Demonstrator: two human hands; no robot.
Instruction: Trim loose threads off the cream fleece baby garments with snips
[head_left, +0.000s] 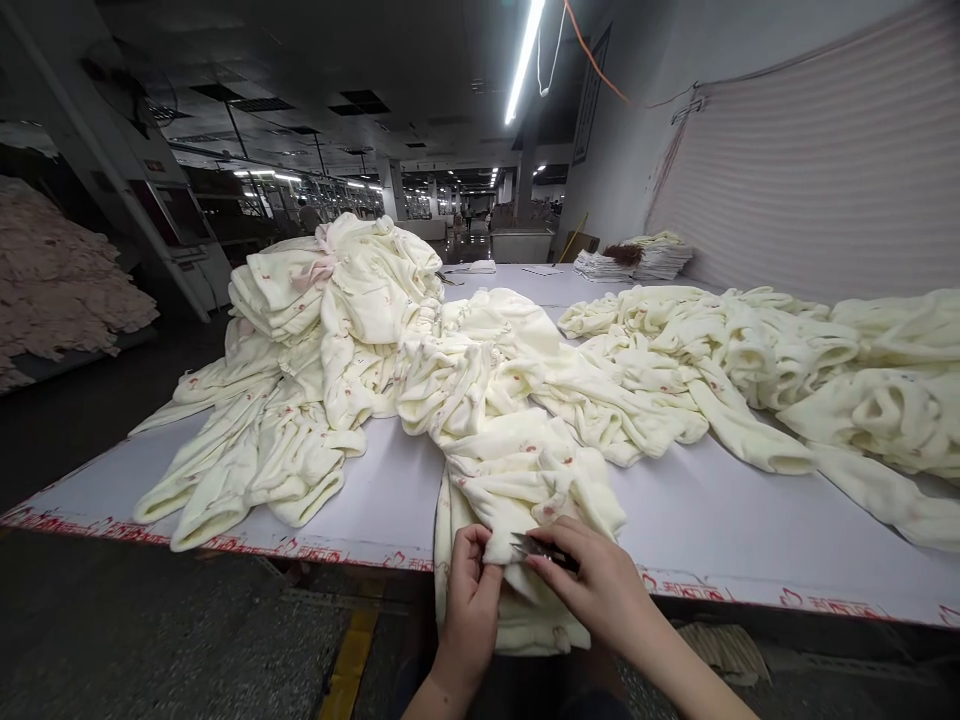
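A person's left hand (471,590) pinches a bit of soft cream garment (536,480) between thumb and fingers at the near edge of a pale counter (394,470). The right hand (600,575), just beside it, has its fingers closed around small dark snips (556,553), whose pointed metal tips face the pinched cloth. Most of the snips' body is hidden in the grip, and I cannot tell whether the tips touch the fabric. The garment, dotted with small reddish motifs too blurred to name, lies partly on the counter and hangs over its edge; its lower part is half covered by the hands, and its far end merges with other folds, so its outline is hard to trace.

To the left on the counter rises a cream heap (322,330), sleeve-like ends trailing forward. Another cream pile (705,340) spreads right until the view cuts it off. Behind it sit folded stacks (660,258), their contents unclear. At far left, a dusty-pink mound (60,270) is also cut off. The hall beyond fades into dimness.
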